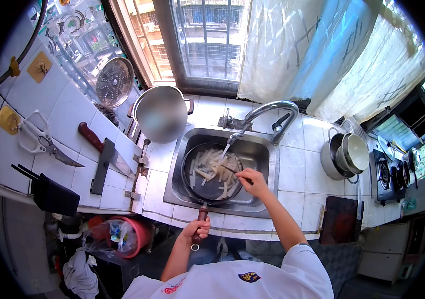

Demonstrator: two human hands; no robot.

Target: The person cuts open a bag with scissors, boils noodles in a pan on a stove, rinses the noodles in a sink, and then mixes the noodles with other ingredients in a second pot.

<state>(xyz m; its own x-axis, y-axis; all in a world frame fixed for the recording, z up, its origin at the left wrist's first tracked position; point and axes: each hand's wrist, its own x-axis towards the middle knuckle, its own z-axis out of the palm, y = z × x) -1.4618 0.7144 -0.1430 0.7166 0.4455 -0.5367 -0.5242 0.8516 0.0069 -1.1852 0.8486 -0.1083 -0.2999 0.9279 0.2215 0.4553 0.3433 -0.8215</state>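
My left hand (197, 228) is wrapped around the brown handle (202, 213) of a dark frying pan (212, 201). The pan sits over the left side of a stainless steel sink (259, 203). Pale strips of food (205, 164) lie in it, and water from the curved faucet (263, 108) streams onto them. In my right hand (254, 182) is a thin dark utensil (231, 170), probably chopsticks, its tip among the strips. My right hand is over the pan's right rim.
A large pot (134, 112), its inside blurred, stands behind the sink at left. Kitchen scissors (44, 140) and a cleaver (122, 164) hang on the left tiles. To the right are stacked pots and bowls (334, 160), a dark cutting board (339, 220) with a knife, and a gas stove (384, 177).
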